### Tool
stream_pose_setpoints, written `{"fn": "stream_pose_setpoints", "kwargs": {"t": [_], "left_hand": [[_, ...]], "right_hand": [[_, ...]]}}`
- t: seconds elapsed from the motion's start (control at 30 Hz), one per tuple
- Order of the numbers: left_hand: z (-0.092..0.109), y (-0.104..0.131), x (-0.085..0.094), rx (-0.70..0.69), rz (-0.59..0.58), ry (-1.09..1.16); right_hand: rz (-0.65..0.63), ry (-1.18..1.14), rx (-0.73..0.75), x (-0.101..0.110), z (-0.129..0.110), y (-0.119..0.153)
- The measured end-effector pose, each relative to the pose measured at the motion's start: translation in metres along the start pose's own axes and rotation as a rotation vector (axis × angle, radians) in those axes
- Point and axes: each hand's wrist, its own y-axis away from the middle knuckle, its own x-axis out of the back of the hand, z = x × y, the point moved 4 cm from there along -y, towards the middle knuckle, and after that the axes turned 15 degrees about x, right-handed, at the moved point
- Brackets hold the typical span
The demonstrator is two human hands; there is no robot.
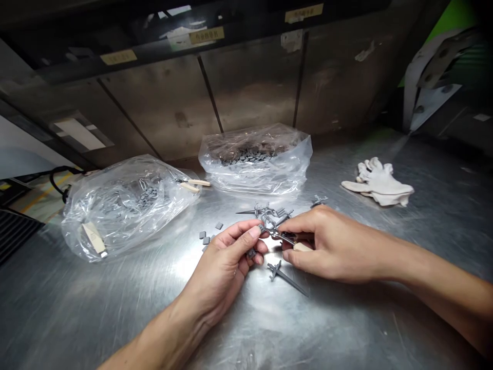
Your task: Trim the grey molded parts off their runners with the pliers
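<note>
Between thumb and forefinger, my left hand point(233, 252) pinches a small grey plastic part point(262, 228). Another grey piece point(251, 253) shows at its lower fingers. My right hand point(327, 244) is closed around nippers with pale handles point(302, 247), their metal jaws point(274, 233) at the part in my left hand. Whether the jaws touch it, I cannot tell. Just below the hands lies a grey sprue with a long pointed stem point(287, 278). More grey sprues point(265, 209) are heaped behind the fingers, partly hidden. Several small ribbed grey pieces point(206, 240) lie left of my left hand.
Two clear plastic bags hold grey parts: one point(254, 174) stands at the back, the other point(115, 226) at the left. Pale-handled tools point(194, 185) rest against the left bag. White gloves point(379, 185) lie at right on the metal table point(327, 329). A metal panel point(254, 87) rises behind.
</note>
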Motion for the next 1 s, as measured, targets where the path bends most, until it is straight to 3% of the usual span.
{"fn": "stream_pose_setpoints", "kwargs": {"t": [0.47,1.0], "left_hand": [[-0.0010,-0.0001,0.0016,-0.014,-0.009,-0.016],[-0.0008,0.0000,0.0005,-0.004,0.073,0.006]], "right_hand": [[0.010,0.057,0.007,-0.0001,0.0026,0.0014],[0.029,0.079,0.017,0.0016,0.0000,0.0007]]}}
